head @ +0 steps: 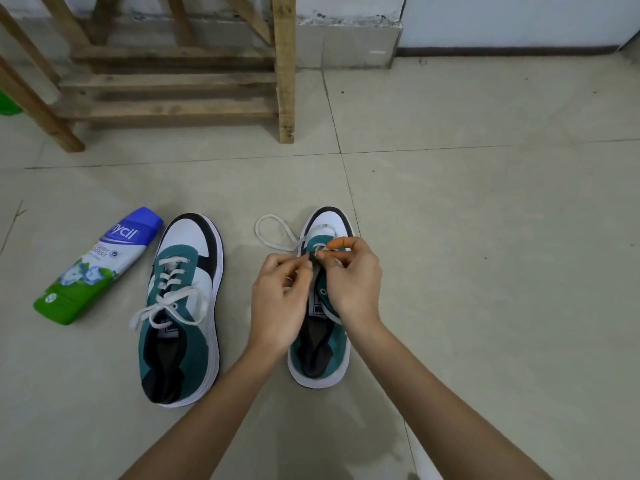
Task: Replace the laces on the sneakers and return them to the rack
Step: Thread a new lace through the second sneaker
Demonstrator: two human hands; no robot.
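Two teal, white and black sneakers stand on the tiled floor, toes pointing away from me. The left sneaker [181, 306] is fully laced, its white lace ends lying loose across the tongue. Over the right sneaker [320, 344] both my hands work at the lowest eyelets. My left hand [280, 299] pinches the shoe's dark tongue or eyelet edge. My right hand [353, 271] pinches the white lace [273, 235], which loops out onto the floor to the left of the toe. The hands hide most of the eyelets.
A blue, white and green powder bottle [98, 266] lies on its side left of the laced sneaker. The wooden slatted rack [173, 81] stands against the far wall, its right post [285, 71] straight beyond the shoes. A green object [8, 105] shows at the far left edge.
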